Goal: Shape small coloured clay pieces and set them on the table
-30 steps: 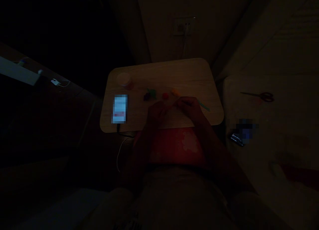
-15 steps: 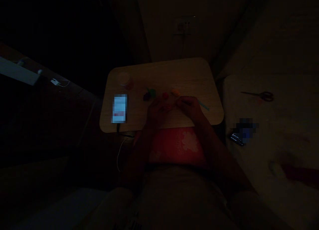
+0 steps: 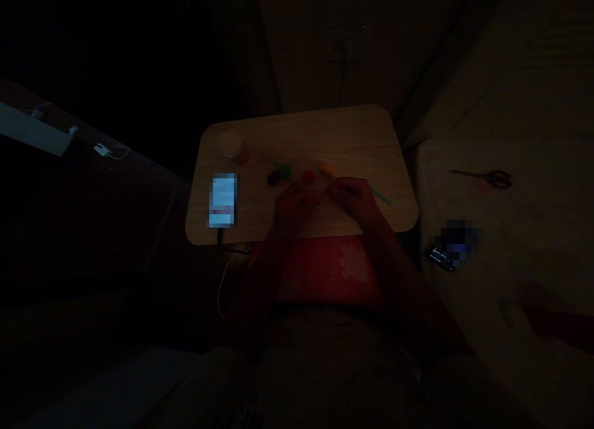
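The scene is very dark. Over the near part of a small wooden table (image 3: 297, 132), my left hand (image 3: 293, 207) is closed, its fingertips at a small red piece (image 3: 317, 197), soft-looking like clay. My right hand (image 3: 351, 197) is closed in a pinch facing it; what lies between its fingertips is too dark to make out. Just beyond the hands sit a round red lump (image 3: 309, 176), an orange lump (image 3: 327, 170), a green piece (image 3: 283, 170) and a dark lump (image 3: 273, 178). A pale green strip (image 3: 381, 197) lies beside my right hand.
A lit phone (image 3: 223, 200) with a cable lies at the table's left, below a lidded tub (image 3: 231, 145). On the pale surface at right are scissors (image 3: 487, 177) and a dark shiny object (image 3: 443, 259). A wall socket (image 3: 346, 47) is behind the table.
My left hand's fingers have shifted slightly toward my right hand, and the red piece shows more clearly between them. My right hand keeps its pinch. The lumps stay put.
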{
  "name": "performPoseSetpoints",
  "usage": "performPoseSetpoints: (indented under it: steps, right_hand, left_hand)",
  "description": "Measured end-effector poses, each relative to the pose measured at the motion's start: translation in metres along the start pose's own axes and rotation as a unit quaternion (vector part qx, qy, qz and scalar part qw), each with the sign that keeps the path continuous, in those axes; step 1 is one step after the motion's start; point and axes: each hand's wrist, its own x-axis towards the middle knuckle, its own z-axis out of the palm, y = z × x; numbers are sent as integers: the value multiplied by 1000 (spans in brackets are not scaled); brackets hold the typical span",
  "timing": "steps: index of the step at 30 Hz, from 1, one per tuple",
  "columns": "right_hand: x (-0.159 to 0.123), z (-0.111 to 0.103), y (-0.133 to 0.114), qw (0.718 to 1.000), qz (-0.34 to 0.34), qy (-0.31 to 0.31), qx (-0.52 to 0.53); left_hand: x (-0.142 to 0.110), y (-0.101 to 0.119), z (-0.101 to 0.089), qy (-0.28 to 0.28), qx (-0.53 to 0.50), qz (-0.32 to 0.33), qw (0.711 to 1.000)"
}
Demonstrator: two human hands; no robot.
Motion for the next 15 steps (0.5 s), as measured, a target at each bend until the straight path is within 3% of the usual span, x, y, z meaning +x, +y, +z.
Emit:
performPoseSetpoints:
  steps: [11, 15]
  right_hand:
    - [0, -1, 2, 1000, 6, -7, 4]
    - [0, -1, 3, 1000, 6, -2, 3]
  left_hand:
    - [3, 1, -3, -20, -28, 36, 999]
    - [3, 1, -2, -5, -17, 12, 1000]
